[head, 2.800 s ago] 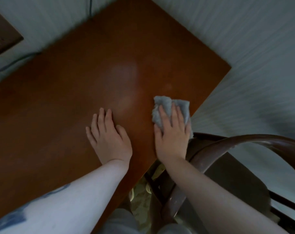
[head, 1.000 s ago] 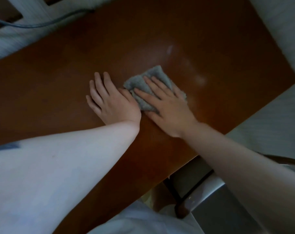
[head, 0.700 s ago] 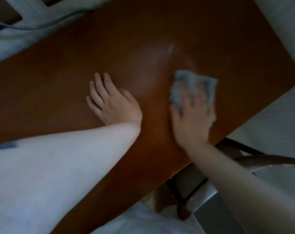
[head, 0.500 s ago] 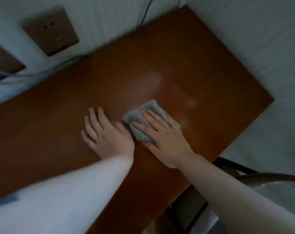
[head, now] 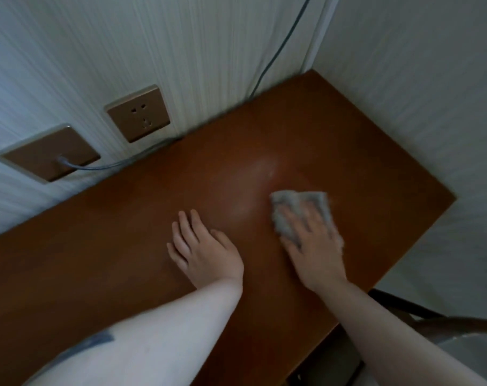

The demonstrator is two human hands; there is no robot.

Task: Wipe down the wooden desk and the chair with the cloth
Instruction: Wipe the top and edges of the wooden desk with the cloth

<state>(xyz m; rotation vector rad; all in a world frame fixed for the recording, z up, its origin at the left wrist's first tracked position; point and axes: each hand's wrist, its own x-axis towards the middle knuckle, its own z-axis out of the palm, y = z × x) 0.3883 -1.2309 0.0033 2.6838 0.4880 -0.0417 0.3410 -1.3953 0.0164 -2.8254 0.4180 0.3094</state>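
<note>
desk wipe under way, chair not yet reached

the wooden desk (head: 181, 274) is seen as the largest thing, its long axis running from about 8 o'clock to 2 o'clock, with walls along its far sides. two brown wall plates (head: 138, 112) and a grey cable (head: 275, 54) are noted toward 11 and 12 o'clock. only a dark curved piece of the chair (head: 465, 325) is shown, at 4 o'clock, cut off by the frame edge.

the left hand (head: 206, 253) is laid flat on the desk near centre, fingers relaxed and nothing held. the right hand (head: 314, 246) is pressed flat with spread fingers on the cloth (head: 292, 210), which is pinned to the desk toward 2 o'clock of centre. the cloth is under the right hand and well apart from the left, lying toward 2 o'clock from it; the far corner at 2 o'clock is judged to be the nearest unwiped reach.

the right hand and cloth are blurred, so the cloth's folds cannot be made out. a pale sheen (head: 262, 174) on the wood is seen just beyond it.
</note>
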